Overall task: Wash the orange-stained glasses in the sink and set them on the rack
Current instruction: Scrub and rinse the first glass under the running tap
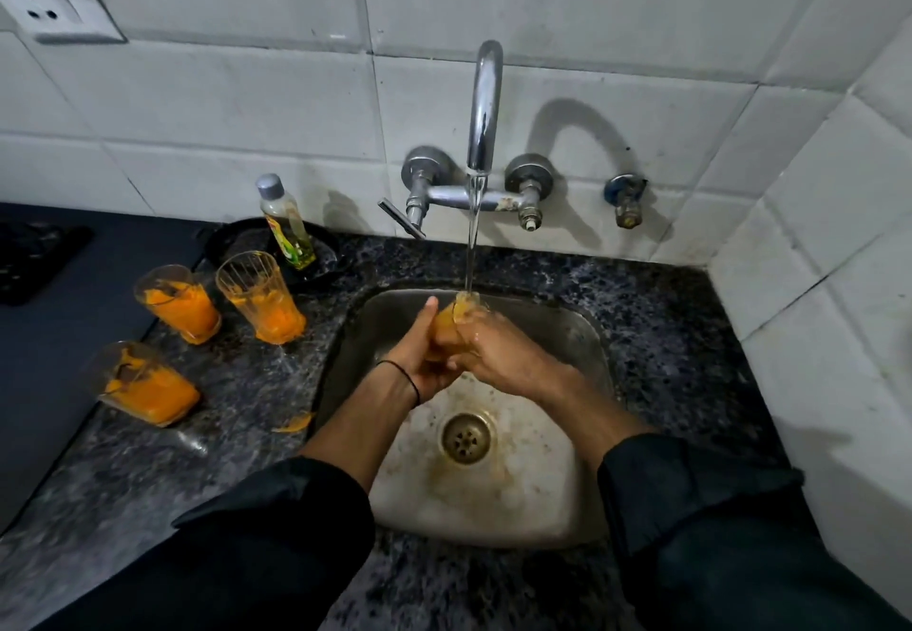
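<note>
Gleaming tile wall (247,102), speckled countertop (656,314)

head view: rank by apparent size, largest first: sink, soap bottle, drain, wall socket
1. sink
2. wall socket, though cut off by the frame edge and warped by the wide lens
3. soap bottle
4. drain

Bottle and drain look close; treat that order as unsure.

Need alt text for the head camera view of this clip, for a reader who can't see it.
Both hands, left hand and right hand, hold an orange-stained glass under the running tap over a steel sink. Three more stained glasses stand on the dark stone counter to the left, beside a bottle of dish soap. No rack is in view.
</note>
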Motion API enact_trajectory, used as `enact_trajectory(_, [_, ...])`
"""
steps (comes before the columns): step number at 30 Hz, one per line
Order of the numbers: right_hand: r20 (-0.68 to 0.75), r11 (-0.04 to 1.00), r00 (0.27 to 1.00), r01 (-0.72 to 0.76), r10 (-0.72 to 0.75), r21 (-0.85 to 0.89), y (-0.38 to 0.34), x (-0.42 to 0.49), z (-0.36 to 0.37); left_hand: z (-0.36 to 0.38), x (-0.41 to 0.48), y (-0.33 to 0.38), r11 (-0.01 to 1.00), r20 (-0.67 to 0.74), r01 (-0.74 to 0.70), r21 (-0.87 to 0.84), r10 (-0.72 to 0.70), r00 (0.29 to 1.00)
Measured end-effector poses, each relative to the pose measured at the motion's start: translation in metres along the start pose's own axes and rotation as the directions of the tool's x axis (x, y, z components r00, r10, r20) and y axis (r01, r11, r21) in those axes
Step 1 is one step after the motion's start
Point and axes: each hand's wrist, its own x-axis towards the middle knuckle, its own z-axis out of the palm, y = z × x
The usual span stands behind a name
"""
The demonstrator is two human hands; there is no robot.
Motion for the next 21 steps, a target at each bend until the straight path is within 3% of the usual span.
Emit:
enact_trajectory(1, [0.101,0.993,0.995,0.030,-0.018,-0.117,0.007,0.001,-0.001,0.000,-0.002,0.001,0.999,-0.003,0.022,0.037,-0.022,1.000])
enact_trajectory(3, [0.145,0.995,0.989,-0.018,0.032,-0.094,0.013,0.002,-0.006,0.000,-0.004,0.001,0.995,0.064,0.030,-0.093,-0.024,0.998])
enact_trajectory(5, [0.022,0.960,0.988,-0.154,0.153,0.234,0.006,0.005,-0.007,-0.002,-0.006,0.000,0.959,0.164,-0.015,-0.283,0.064,0.984])
enact_trajectory(6, [-0.056,0.877,0.967,-0.201,0.249,0.436,0.000,0.007,-0.005,-0.003,-0.004,-0.001,0.946,0.197,-0.051,-0.320,0.119,0.973])
enact_trajectory(8, [-0.187,0.669,0.870,-0.197,0.457,0.717,-0.013,0.008,0.003,0.001,-0.003,-0.002,0.948,0.217,-0.156,-0.276,0.220,0.951])
enact_trajectory(10, [-0.184,0.392,0.690,-0.156,0.700,0.907,-0.019,0.008,0.015,0.009,-0.005,0.002,0.947,0.157,-0.309,-0.094,0.320,0.934])
enact_trajectory(11, [-0.075,0.173,0.599,-0.107,0.797,0.979,-0.022,0.007,0.020,0.014,-0.007,0.006,0.919,0.120,-0.393,0.032,0.386,0.914])
enact_trajectory(13, [0.198,-0.237,0.509,0.012,0.838,0.971,-0.023,0.007,0.028,0.019,-0.008,0.014,0.754,0.142,-0.565,0.337,0.552,0.822])
enact_trajectory(15, [0.340,-0.420,0.471,0.071,0.814,0.905,-0.025,0.011,0.029,0.022,-0.004,0.015,0.570,0.237,-0.638,0.518,0.621,0.747])
enact_trajectory(16, [0.350,-0.422,0.465,0.056,0.813,0.905,-0.028,0.013,0.029,0.021,-0.001,0.015,0.562,0.228,-0.633,0.532,0.625,0.747])
enact_trajectory(17, [0.297,-0.347,0.487,0.013,0.821,0.938,-0.031,0.014,0.027,0.020,0.000,0.016,0.633,0.164,-0.599,0.490,0.608,0.777])
enact_trajectory(18, [0.178,-0.180,0.528,-0.048,0.830,0.982,-0.031,0.016,0.026,0.018,0.000,0.017,0.745,0.068,-0.526,0.411,0.551,0.832])
enact_trajectory(19, [0.023,0.045,0.607,-0.096,0.794,0.994,-0.031,0.017,0.023,0.014,0.001,0.018,0.847,-0.011,-0.430,0.312,0.456,0.890])
enact_trajectory(20, [-0.136,0.329,0.731,-0.127,0.669,0.936,-0.028,0.015,0.019,0.010,0.003,0.019,0.922,-0.055,-0.323,0.215,0.342,0.938])
enact_trajectory(21, [-0.202,0.608,0.867,-0.136,0.455,0.782,-0.024,0.012,0.016,0.003,0.008,0.020,0.964,-0.071,-0.226,0.141,0.237,0.969])
